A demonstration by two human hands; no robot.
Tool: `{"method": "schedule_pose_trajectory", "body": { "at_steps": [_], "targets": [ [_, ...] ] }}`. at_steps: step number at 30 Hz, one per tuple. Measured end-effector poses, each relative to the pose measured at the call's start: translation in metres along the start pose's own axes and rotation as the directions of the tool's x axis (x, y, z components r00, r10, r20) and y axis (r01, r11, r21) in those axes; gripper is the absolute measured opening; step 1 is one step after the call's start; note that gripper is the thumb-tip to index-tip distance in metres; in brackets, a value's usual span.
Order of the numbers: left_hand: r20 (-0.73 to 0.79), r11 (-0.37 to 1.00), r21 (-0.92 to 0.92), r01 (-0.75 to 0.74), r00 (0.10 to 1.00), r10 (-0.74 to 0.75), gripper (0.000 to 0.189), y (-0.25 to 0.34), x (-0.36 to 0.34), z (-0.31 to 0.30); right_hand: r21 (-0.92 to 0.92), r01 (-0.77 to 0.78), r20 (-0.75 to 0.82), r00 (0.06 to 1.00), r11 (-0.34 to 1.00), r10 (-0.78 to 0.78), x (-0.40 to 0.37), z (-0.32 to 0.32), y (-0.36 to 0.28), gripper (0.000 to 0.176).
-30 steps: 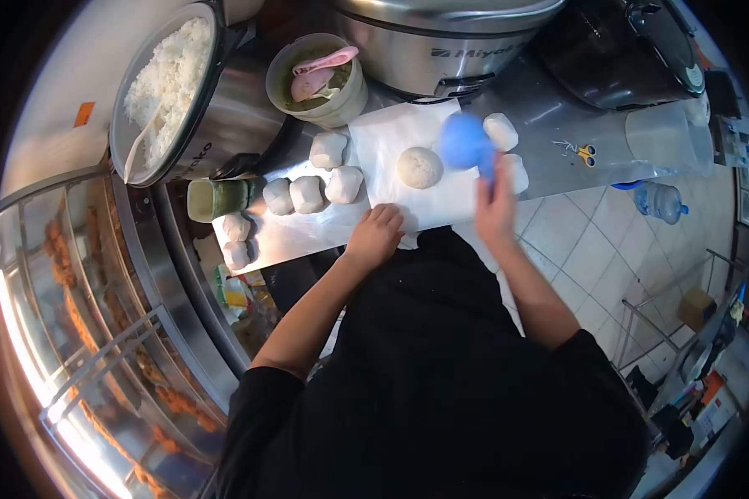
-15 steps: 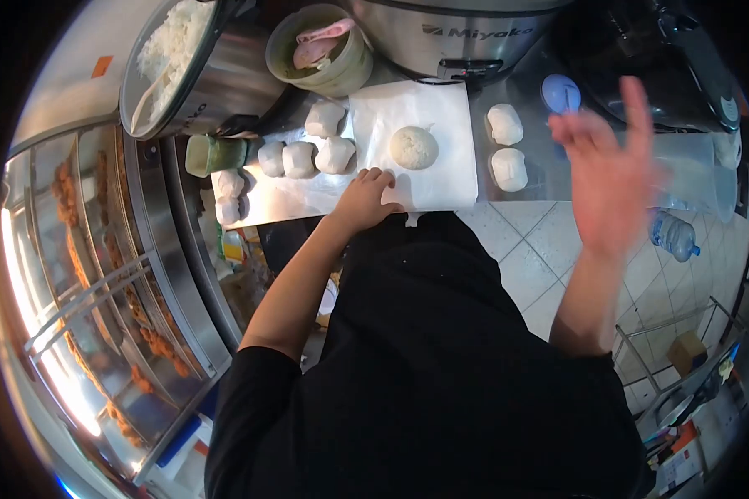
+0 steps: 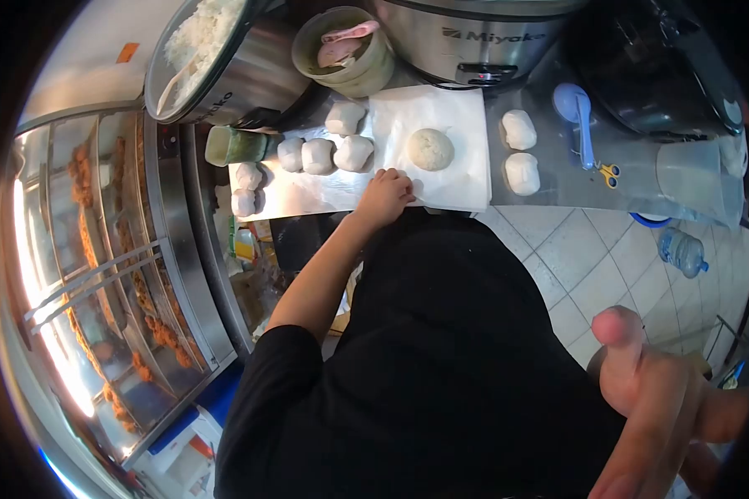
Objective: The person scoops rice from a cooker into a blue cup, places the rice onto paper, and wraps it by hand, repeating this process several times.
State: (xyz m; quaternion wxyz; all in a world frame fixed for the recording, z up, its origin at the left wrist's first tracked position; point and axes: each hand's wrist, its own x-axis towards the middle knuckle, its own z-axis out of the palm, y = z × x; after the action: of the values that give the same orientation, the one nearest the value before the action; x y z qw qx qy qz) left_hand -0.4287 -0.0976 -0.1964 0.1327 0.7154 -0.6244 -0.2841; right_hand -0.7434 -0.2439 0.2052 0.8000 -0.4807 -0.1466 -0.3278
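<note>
A round mound of cooked rice [image 3: 431, 150] sits on a stack of white wrapping paper [image 3: 466, 187]. At the paper's lower left edge rests my left hand [image 3: 385, 198], fingers curled together; whether they pinch the paper is hidden. My right hand [image 3: 653, 391] is raised close to the camera at the lower right, away from the counter, thumb up and fingers extended, holding nothing visible. Several white paper-wrapped bundles [image 3: 317, 155] stand left of the paper. Two more wrapped bundles [image 3: 521, 174] lie to its right, beside a blue ladle [image 3: 576, 116] and yellow-handled scissors [image 3: 610, 173].
Behind the paper stand a Miyako rice cooker [image 3: 483, 41] and a tub [image 3: 349, 66] with a pink spoon. An opened cooker of rice [image 3: 200, 41] and a green container [image 3: 235, 147] are left, near a glass food cabinet [image 3: 100, 274]. A water bottle [image 3: 681, 252] is on the floor.
My right hand has swung from above the counter's right side down and back toward the camera, uncovering the blue ladle and scissors. My left fingers have drawn together. The view has shifted slightly.
</note>
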Motion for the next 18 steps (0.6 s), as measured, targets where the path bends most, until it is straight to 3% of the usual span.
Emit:
{"method": "schedule_pose_trajectory", "body": {
  "at_steps": [4,18],
  "targets": [
    [-0.026,0.994,-0.101,0.037,0.999,-0.040,0.013,0.013,-0.004,-0.018,-0.035,-0.004,-0.026,1.000,0.999,0.003,-0.006,0.004,-0.007,0.099],
    [-0.025,0.987,-0.088,0.137,0.990,-0.139,0.013,0.019,-0.005,-0.015,-0.055,-0.019,-0.040,0.999,0.998,0.017,-0.006,-0.002,-0.017,0.082]
  ]
}}
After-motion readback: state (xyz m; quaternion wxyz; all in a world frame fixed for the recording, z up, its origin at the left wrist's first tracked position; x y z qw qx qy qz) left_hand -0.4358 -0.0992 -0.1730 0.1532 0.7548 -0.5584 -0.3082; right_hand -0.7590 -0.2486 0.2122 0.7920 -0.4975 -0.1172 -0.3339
